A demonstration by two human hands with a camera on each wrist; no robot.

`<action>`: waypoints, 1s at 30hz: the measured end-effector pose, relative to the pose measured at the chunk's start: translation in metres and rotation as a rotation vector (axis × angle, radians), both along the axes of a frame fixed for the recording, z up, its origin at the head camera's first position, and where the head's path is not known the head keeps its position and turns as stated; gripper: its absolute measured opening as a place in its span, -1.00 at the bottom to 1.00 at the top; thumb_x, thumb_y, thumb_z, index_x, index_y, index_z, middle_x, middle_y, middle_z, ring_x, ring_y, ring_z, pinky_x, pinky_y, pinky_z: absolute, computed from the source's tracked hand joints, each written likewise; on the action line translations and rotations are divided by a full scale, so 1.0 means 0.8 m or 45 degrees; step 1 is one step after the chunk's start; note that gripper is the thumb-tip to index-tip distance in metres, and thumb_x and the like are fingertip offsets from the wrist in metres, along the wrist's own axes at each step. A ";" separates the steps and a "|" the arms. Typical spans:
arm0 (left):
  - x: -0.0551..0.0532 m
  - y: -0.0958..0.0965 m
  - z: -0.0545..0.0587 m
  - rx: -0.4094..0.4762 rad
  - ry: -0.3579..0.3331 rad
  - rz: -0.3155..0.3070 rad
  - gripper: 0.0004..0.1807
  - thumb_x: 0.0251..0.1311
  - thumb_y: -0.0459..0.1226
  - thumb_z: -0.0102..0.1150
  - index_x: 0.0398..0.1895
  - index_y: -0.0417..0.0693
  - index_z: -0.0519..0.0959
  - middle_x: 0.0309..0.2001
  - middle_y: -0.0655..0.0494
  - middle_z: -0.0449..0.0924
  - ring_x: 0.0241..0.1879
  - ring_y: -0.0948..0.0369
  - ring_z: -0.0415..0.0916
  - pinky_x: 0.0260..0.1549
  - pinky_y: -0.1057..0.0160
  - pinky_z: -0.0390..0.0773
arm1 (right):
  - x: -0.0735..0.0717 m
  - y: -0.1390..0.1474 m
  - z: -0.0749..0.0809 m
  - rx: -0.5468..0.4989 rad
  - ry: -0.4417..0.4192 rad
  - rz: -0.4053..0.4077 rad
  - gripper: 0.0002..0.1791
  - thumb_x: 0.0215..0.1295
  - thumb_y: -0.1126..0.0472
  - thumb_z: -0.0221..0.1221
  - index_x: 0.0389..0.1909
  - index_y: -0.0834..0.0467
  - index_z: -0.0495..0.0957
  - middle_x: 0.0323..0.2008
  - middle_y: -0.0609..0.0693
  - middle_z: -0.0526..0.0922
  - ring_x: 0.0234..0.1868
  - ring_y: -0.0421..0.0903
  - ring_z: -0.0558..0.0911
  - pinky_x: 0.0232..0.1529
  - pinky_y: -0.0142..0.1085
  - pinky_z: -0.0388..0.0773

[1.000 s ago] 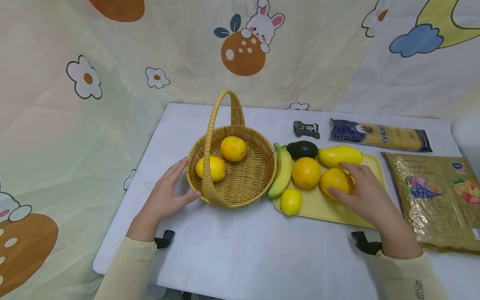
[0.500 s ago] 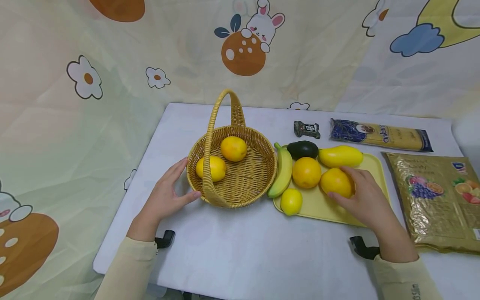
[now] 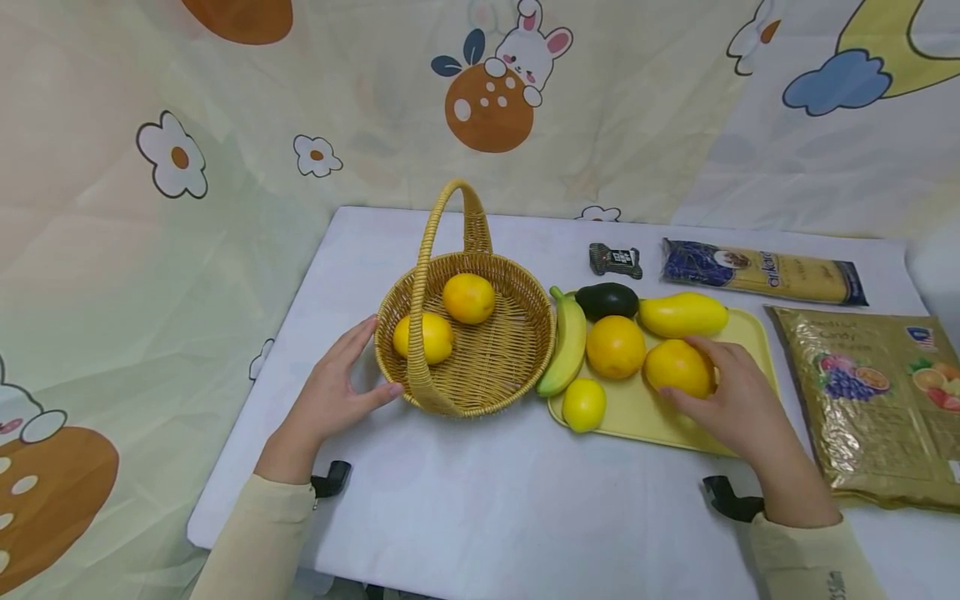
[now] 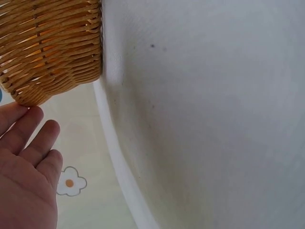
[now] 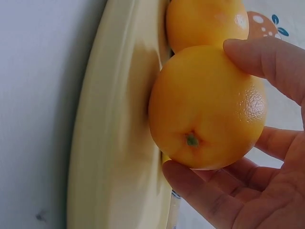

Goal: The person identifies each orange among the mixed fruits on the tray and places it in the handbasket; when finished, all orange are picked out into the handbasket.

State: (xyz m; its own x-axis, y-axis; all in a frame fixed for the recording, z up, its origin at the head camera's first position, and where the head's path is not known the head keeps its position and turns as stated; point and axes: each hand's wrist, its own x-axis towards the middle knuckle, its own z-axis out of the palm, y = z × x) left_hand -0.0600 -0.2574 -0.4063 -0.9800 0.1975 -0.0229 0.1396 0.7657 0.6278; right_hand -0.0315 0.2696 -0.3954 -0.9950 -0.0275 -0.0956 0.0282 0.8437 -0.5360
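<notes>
My right hand [image 3: 738, 404] holds an orange [image 3: 679, 369] between thumb and fingertips, close over the yellow tray [image 3: 645, 421]. In the right wrist view, that orange [image 5: 205, 105] shows its green stem end. A second orange [image 3: 615, 347] sits on the tray just to its left. At the left, the fingertips and thumb of my left hand [image 3: 330, 396] lie along the near left side of a wicker basket [image 3: 498, 375] with a tall handle. In the left wrist view, loosely extended fingers touch the basket's [image 4: 57, 52] rim. Two yellow-orange fruits [image 3: 469, 299] lie inside it.
On the tray are also a banana [image 3: 567, 348], a dark avocado [image 3: 607, 301], a yellow mango-shaped fruit [image 3: 684, 315] and a lemon [image 3: 584, 406]. Behind lie a small black packet [image 3: 615, 261] and a pasta pack [image 3: 765, 272]. A gold candy bag [image 3: 870, 408] lies at the right.
My right hand has settled further around the orange, and the orange has shifted slightly right, away from the second one. My left hand has stayed at the basket.
</notes>
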 end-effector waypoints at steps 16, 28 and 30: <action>0.000 0.000 0.001 -0.015 -0.030 -0.006 0.22 0.07 0.25 0.51 0.71 0.30 0.00 0.70 0.16 0.02 0.68 -0.05 0.00 0.54 -0.36 0.17 | -0.004 0.016 0.016 -0.003 0.095 0.016 -0.02 0.26 -0.11 0.45 0.53 0.30 0.27 0.36 0.52 0.36 0.29 0.48 0.36 0.17 0.48 0.38; 0.000 0.000 0.002 0.015 -0.009 -0.012 0.22 0.04 0.26 0.52 0.71 0.34 0.01 0.69 0.24 0.02 0.67 -0.02 0.01 0.53 -0.36 0.20 | -0.020 0.007 0.049 0.018 0.226 0.063 -0.08 0.24 -0.02 0.48 0.51 0.29 0.32 0.31 0.49 0.42 0.15 0.43 0.45 -0.08 0.37 0.64; 0.000 -0.001 0.002 0.020 -0.009 -0.012 0.23 0.04 0.27 0.52 0.71 0.34 0.01 0.69 0.24 0.03 0.67 -0.02 0.01 0.53 -0.36 0.20 | -0.024 0.005 0.056 0.012 0.235 0.077 -0.08 0.23 0.00 0.48 0.51 0.27 0.32 0.31 0.47 0.42 0.15 0.41 0.45 -0.08 0.35 0.65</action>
